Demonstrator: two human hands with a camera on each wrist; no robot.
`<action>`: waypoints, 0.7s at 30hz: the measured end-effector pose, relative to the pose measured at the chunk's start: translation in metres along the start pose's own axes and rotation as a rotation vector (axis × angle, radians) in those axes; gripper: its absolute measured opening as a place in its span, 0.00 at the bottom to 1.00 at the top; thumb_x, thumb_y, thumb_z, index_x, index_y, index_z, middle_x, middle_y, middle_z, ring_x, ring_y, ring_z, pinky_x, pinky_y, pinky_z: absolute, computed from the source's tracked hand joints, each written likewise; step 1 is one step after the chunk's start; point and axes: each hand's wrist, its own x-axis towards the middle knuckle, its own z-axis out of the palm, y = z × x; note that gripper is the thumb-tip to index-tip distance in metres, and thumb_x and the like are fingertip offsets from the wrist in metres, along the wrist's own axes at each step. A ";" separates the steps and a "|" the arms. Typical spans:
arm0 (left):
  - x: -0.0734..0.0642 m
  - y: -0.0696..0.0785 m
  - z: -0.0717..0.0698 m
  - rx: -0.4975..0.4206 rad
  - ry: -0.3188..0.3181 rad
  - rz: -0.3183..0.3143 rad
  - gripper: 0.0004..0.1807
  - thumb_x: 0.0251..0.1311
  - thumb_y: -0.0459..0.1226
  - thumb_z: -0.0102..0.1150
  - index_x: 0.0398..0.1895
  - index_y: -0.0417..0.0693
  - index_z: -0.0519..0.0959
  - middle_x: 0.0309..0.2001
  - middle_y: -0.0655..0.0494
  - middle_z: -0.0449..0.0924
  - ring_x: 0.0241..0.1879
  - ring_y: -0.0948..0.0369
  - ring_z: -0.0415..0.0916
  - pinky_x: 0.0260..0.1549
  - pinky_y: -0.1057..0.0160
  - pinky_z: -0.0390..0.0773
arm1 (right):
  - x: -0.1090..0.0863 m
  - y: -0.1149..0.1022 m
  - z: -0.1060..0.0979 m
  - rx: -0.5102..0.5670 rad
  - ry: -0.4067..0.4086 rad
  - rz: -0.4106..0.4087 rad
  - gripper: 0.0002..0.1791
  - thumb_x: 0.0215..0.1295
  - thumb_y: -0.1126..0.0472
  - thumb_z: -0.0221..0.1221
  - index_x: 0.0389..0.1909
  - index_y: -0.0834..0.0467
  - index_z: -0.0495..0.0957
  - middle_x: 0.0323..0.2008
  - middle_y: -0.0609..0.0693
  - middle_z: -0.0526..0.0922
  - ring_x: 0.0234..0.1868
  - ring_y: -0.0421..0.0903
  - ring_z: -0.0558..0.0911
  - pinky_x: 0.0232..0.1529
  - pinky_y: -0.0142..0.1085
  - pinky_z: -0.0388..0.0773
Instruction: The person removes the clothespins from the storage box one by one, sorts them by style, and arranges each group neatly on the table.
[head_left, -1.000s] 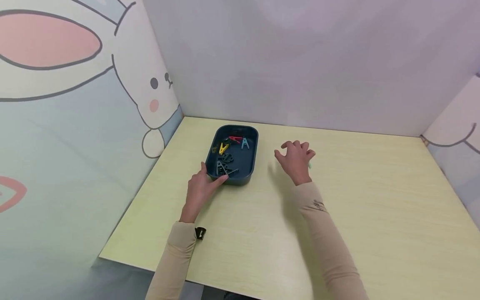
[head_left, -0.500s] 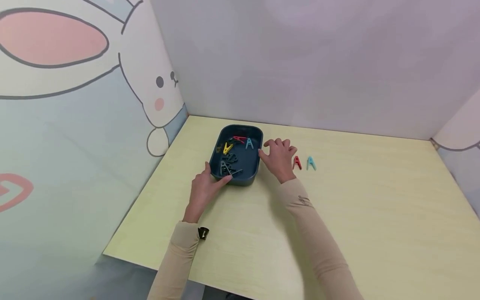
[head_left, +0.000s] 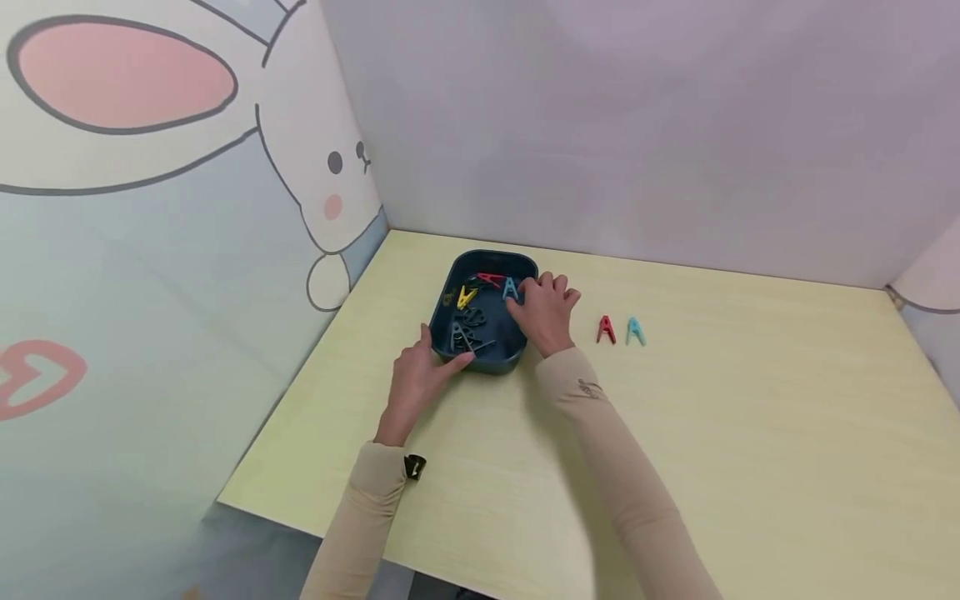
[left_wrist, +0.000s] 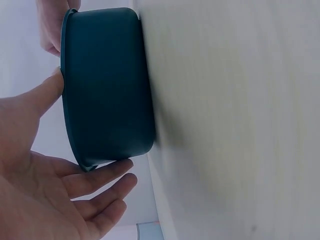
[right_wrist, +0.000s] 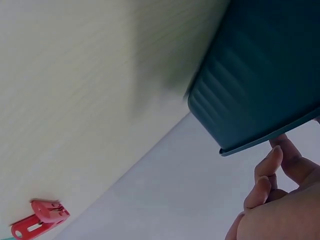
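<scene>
In the head view a dark teal plastic box point(head_left: 491, 364) stands on the table. Several clothespins lie in it: a blue one point(head_left: 511, 288), a red one point(head_left: 491, 277), a yellow one point(head_left: 466, 297) and some dark ones point(head_left: 471, 317). My left hand point(head_left: 420, 379) holds the box's near left corner, thumb on the near rim, fingers along the side wall. Over the right rim reaches my right hand point(head_left: 546, 315), thumb and forefinger beside the blue clothespin inside; its grasp on it does not show. In the right wrist view the box wall point(right_wrist: 265, 75) hides those fingertips.
Right of the box, a red clothespin point(head_left: 606, 329) and a light blue clothespin point(head_left: 635, 331) lie side by side on the table point(head_left: 712, 433). A grey wall point(head_left: 637, 142) rises behind the table; a wall with a rabbit drawing point(head_left: 150, 275) stands at the left.
My right hand has moved left, away from the two clothespins on the table, and over the box's right rim. The left hand stays at the box. The head view has shifted slightly.
</scene>
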 end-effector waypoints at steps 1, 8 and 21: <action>0.000 0.000 0.000 -0.003 -0.002 -0.006 0.63 0.59 0.65 0.67 0.81 0.31 0.51 0.57 0.29 0.78 0.54 0.40 0.78 0.55 0.43 0.76 | 0.002 -0.001 0.002 -0.006 0.001 0.003 0.20 0.71 0.48 0.65 0.50 0.61 0.85 0.49 0.62 0.72 0.55 0.62 0.64 0.56 0.61 0.56; -0.001 0.001 0.001 0.011 0.011 -0.002 0.63 0.58 0.66 0.67 0.80 0.31 0.52 0.59 0.29 0.77 0.54 0.40 0.78 0.56 0.43 0.75 | 0.012 -0.006 0.013 -0.050 0.020 0.071 0.20 0.69 0.48 0.66 0.50 0.60 0.86 0.51 0.64 0.68 0.56 0.63 0.62 0.56 0.61 0.58; -0.003 0.000 -0.001 0.031 0.047 0.026 0.61 0.59 0.64 0.67 0.79 0.29 0.54 0.45 0.31 0.81 0.52 0.39 0.79 0.53 0.43 0.77 | 0.022 -0.016 0.027 -0.239 0.070 0.100 0.20 0.69 0.47 0.67 0.45 0.62 0.86 0.58 0.67 0.65 0.57 0.64 0.63 0.55 0.59 0.62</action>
